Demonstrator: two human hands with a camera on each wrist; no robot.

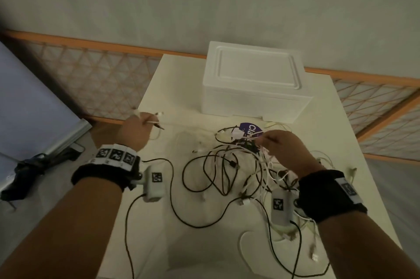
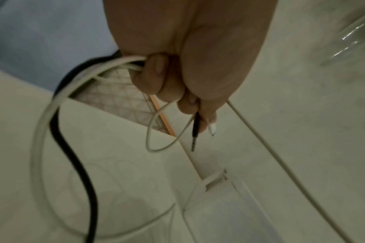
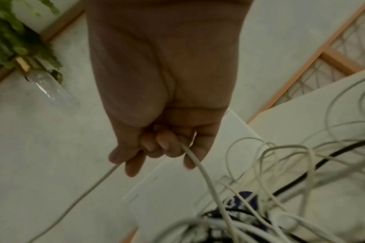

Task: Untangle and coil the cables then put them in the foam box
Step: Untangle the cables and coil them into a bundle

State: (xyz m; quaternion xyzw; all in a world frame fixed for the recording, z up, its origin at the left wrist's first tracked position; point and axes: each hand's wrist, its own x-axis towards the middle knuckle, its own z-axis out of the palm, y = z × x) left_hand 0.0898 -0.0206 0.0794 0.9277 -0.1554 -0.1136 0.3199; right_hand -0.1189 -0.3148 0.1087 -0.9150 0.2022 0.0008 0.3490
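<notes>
The left hand [image 1: 134,131] keeps its grip closed around a white cable [image 2: 52,105] and a black cable [image 2: 73,157], near the left edge of the table [image 1: 181,87]. The right hand [image 1: 280,144] pinches a white cable above the tangled pile of cables [image 1: 236,165] in the table's middle. The foam box [image 1: 254,83], lid on, stands at the far edge.

Left hand [image 2: 183,62] curled round looped white cable [image 2: 40,131] and black cable [image 2: 73,161], black plug [image 2: 195,129] dangling above the table [image 2: 106,148].
</notes>
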